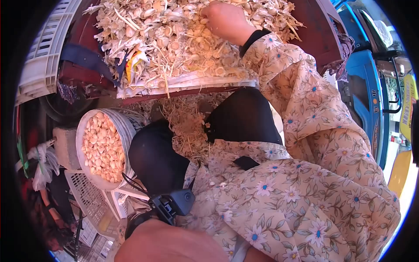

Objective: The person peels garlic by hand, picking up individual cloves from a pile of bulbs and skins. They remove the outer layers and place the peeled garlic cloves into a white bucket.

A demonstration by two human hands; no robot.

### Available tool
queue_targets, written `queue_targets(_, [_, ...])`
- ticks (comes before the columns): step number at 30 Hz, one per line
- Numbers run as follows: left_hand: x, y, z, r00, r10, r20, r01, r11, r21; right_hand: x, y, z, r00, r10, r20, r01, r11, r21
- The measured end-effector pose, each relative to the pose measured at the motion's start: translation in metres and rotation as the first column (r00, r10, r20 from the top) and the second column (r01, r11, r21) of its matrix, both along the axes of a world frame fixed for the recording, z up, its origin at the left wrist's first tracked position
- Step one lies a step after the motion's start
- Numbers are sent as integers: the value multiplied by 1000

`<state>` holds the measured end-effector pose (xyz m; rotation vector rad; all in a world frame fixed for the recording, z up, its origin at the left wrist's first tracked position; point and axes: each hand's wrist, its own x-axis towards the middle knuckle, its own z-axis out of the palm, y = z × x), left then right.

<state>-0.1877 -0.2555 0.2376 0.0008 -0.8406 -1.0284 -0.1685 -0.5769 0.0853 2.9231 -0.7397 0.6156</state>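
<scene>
My right hand (228,22) reaches to the far side of a heap of loose garlic cloves and dry skins (174,43). Its fingers are curled down into the garlic, and whatever lies between them is hidden. At the bottom, very near the camera, is bare skin that looks like my left hand (170,242); its fingers do not show. By it are a black strap and a small black camera-like device (172,205). Left of my knees, a white bucket (133,135) leans tilted, filled with garlic cloves (102,148).
The heap lies on a white sheet (187,83) over a dark red surface (318,30). White plastic crates (48,48) stand at the left, with a perforated basket (87,192) below the bucket. Skins litter the ground (187,126). A blue vehicle (366,91) is at the right.
</scene>
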Motion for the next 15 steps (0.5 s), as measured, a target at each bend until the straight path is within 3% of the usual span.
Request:
queue_targets(3, [-5,22,0,993,24,-115,-14,996,90,-1,7,12,988,22,-151,-21,1000,5])
queue_targets(6, [-7,26,-6,970,-34,-240,35,999,-1,6,7,15,976,-42,-214,39,999,-19])
queue_targets(9, [22,24,-15,932,-347,-108,336,936,-103,3,8,17,989,-48,-138,38,996,-78])
queue_targets(11, [40,42,-17,959,-278,-62,281,958,50,-4,13,23,998,17,-63,-19,1000,-20])
queue_targets(13, [51,68,-23,987,158,-15,-144,934,328,-6,14,21,998,52,40,-52,999,1])
queue_targets(14, [61,81,-38,923,378,67,-370,831,416,-8,9,15,993,72,89,-73,997,5])
queue_targets(15, [76,94,-52,748,617,245,-640,574,510,-11,11,20,989,96,112,-100,995,29])
